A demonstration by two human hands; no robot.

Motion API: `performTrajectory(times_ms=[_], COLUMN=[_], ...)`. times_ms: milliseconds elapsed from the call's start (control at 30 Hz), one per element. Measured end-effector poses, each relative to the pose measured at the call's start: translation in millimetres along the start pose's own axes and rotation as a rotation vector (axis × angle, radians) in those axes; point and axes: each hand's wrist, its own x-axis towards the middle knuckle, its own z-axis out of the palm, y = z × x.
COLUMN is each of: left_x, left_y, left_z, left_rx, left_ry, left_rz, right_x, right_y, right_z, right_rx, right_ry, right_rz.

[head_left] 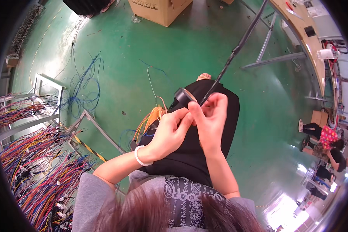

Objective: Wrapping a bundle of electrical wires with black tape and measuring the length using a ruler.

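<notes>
A long wire bundle wrapped in black tape (230, 60) slants down from the upper right to my hands. My left hand (170, 131) is closed in a pinch at the bundle's lower end, fingertips meeting my right thumb. Orange and yellow wires (152, 118) hang loose beside that hand. A roll of black tape (181, 96) sits at the tip of my right thumb. My right hand (212, 120) is closed with its fingers curled around the roll's edge and the bundle. The exact grip between the fingertips is hidden.
Racks of coloured wires (42, 170) stand close on my left, with a grey metal frame (100, 131). Loose blue wires (85, 89) lie on the green floor. A cardboard box (160, 11) is ahead; a workbench (301, 34) is at right. People (328, 145) sit far right.
</notes>
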Motion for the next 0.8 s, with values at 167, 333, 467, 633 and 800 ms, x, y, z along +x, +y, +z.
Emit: performTrajectory(times_ms=[167, 333, 467, 633, 800], left_x=[2.2, 2.5, 5.2, 0.2, -2.0], left_y=[-2.9, 14.7, -0.8, 1.2, 9.5], left_z=[-5.8, -19.8, -5.5, -0.5, 3.5], left_rx=[-0.202, -0.039, 0.362, 0.655, 0.394], left_ry=[-0.051, -0.114, 0.053, 0.102, -0.011], left_rz=[-0.042, -0.095, 0.292, 0.578, 0.347], right_x=[28.6, 31.8, -1.2, -12.1, 13.7], right_y=[19.8, 40.0, 11.8, -46.2, -4.2], right_z=[13.3, -32.5, -63.4, -36.1, -10.2], right_rx=[0.665, 0.251, 0.321, 0.154, 0.161], right_ry=[-0.498, -0.535, -0.473, -0.392, -0.099], right_rz=[0.237, -0.169, 0.114, -0.037, 0.07])
